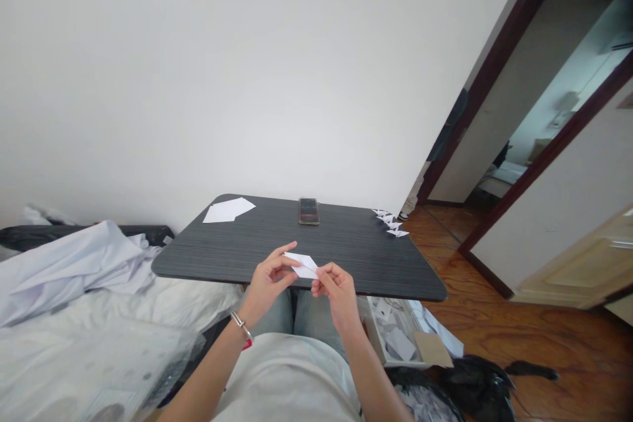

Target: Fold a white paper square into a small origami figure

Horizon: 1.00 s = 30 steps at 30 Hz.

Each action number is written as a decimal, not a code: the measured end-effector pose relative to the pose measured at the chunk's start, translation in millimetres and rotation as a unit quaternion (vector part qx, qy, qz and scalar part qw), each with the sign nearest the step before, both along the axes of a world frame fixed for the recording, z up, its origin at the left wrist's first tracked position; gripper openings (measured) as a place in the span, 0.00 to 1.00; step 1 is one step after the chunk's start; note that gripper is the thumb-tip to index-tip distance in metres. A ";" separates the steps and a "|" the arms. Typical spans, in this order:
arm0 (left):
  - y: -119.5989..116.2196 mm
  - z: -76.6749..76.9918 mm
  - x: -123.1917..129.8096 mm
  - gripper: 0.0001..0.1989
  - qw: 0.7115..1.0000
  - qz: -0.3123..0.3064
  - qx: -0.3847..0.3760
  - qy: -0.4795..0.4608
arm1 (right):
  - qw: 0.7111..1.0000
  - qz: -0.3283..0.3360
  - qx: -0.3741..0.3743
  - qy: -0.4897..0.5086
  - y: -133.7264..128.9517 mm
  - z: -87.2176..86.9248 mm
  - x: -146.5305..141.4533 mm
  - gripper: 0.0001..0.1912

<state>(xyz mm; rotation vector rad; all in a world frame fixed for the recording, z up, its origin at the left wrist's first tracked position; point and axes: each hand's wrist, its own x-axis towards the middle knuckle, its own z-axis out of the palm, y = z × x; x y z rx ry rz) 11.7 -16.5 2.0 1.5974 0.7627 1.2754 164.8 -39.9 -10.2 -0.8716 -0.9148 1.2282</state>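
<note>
A small piece of folded white paper is held between both hands, over the near edge of the dark table. My left hand grips its left side between thumb and fingers, with the index finger stretched out past the top. At its right corner, my right hand pinches the paper between thumb and fingertips. White paper sheets lie at the table's far left. Several small folded paper figures stand in a row along the right edge.
A phone lies near the table's back edge, by the white wall. Right of my legs, an open box holds papers, with black plastic bags beside it on the wooden floor. White cloth covers the bed at left.
</note>
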 end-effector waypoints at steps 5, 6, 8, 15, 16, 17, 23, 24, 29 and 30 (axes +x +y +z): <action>1.9 -1.3 -1.2 0.07 1.000 -0.010 -0.003 0.011 | 1.000 0.000 -0.003 -0.007 -0.3 1.4 -0.2 0.10; 1.9 -1.2 -1.2 0.07 1.000 -0.015 -0.007 0.009 | 1.000 0.000 -0.002 -0.011 -0.3 1.4 -0.4 0.10; 1.3 -0.7 -0.8 0.06 1.000 -0.023 -0.009 0.009 | 1.000 -0.001 0.001 -0.018 0.0 0.7 -1.2 0.10; -1.4 3.5 0.0 0.01 0.999 0.009 0.011 0.029 | 0.998 0.004 0.062 -0.030 1.5 -3.1 -3.0 0.10; -1.3 4.3 -0.1 0.01 0.999 0.014 0.009 0.028 | 0.997 0.009 0.076 -0.033 1.5 -3.6 -2.9 0.10; -1.2 5.0 -0.3 0.01 0.999 0.018 0.006 0.026 | 0.995 0.017 0.086 -0.040 1.3 -4.0 -2.7 0.10; -3.2 7.9 -0.2 0.03 1.000 0.009 -0.002 0.019 | 0.993 0.031 0.098 -0.055 0.5 -5.7 -4.0 0.04; -3.5 7.7 0.0 0.03 1.000 0.007 -0.002 0.017 | 0.993 0.025 0.104 -0.053 0.4 -5.6 -4.5 0.04; -2.7 4.0 1.1 0.03 1.000 0.001 -0.007 -0.001 | 0.989 0.007 0.130 -0.069 -0.4 -4.8 -5.0 0.02; -2.3 3.0 1.4 0.03 1.000 0.001 -0.007 -0.003 | 0.988 0.004 0.134 -0.076 -0.8 -4.6 -4.6 0.02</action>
